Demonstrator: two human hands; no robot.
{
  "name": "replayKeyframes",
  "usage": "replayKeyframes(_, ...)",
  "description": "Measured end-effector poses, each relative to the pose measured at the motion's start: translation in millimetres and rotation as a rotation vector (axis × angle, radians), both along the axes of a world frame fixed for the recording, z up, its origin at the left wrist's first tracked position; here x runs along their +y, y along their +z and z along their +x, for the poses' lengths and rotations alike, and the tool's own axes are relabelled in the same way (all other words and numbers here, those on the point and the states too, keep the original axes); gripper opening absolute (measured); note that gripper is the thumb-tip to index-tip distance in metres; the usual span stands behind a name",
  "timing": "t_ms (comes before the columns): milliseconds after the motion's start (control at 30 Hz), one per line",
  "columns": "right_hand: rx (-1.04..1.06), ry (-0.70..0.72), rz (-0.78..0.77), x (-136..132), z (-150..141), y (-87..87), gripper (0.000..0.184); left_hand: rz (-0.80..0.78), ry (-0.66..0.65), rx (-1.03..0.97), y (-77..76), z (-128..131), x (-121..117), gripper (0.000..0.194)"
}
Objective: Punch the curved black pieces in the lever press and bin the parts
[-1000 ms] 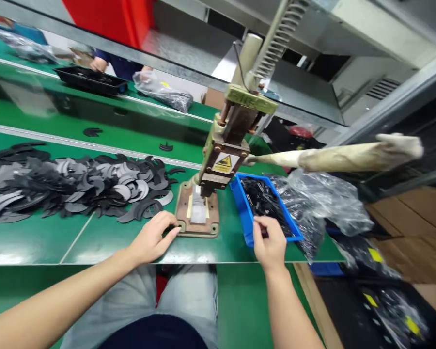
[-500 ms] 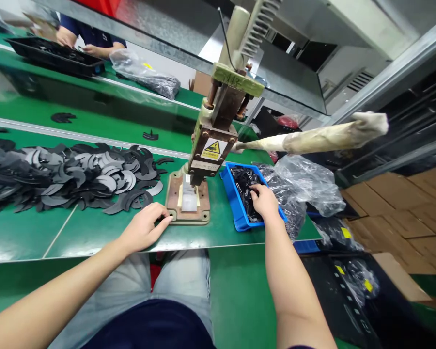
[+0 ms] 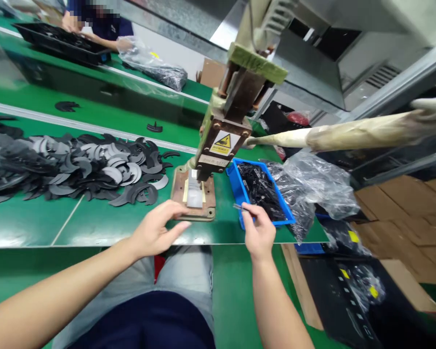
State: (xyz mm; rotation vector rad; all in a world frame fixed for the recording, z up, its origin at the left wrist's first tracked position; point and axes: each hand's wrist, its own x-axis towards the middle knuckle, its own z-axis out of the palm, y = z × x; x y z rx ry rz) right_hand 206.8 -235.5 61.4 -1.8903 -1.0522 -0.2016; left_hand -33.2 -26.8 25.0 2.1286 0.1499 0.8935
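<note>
In the head view, my right hand [image 3: 260, 231] pinches a small, thin dark part [image 3: 239, 207] at the near left corner of the blue bin [image 3: 242, 220]. Inside that bin lie many slim black parts [image 3: 263, 191]. My left hand [image 3: 162, 228] is by the front left of the press base [image 3: 210, 213], thumb and fingers apart, holding nothing. Above the base stands the hand press [image 3: 223, 131] with a yellow warning label. A pale block [image 3: 195, 196] sits on the base under the ram.
Curved black and grey pieces [image 3: 83, 167] are heaped on the left of the green bench. The press's wrapped lever [image 3: 363, 133] sticks out to the right above plastic bags [image 3: 316, 182]. Across the bench a co-worker's hands are at a black tray [image 3: 63, 46]; cardboard boxes [image 3: 396, 208] stand at right.
My right hand has come out of the blue bin toward the press, now with a thin part in its fingers. My left hand has shifted right, lifting off the base corner and opening.
</note>
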Motion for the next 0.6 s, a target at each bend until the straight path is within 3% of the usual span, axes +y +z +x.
replayKeyframes(100, 0.088, 0.167, 0.050, 13.6, -50.8, -18.6, 0.019, -0.018, -0.079, -0.014, 15.2, 8.1, -15.6, 0.036)
replayKeyframes(200, 0.159, 0.300, 0.117, 24.3, -76.4, -28.3, 0.020, -0.027, -0.106, -0.042, 19.9, 9.5, -22.0, 0.027)
replayKeyframes(333, 0.185, 0.401, 0.166, 32.1, -84.6, -33.4, 0.027, -0.045, -0.086, -0.062, 19.2, 0.5, -21.5, 0.018)
replayKeyframes(600, 0.175, 0.430, 0.120, 34.5, -85.4, -37.0, 0.026, -0.043, -0.066, -0.032, 16.8, -6.4, -20.7, 0.020)
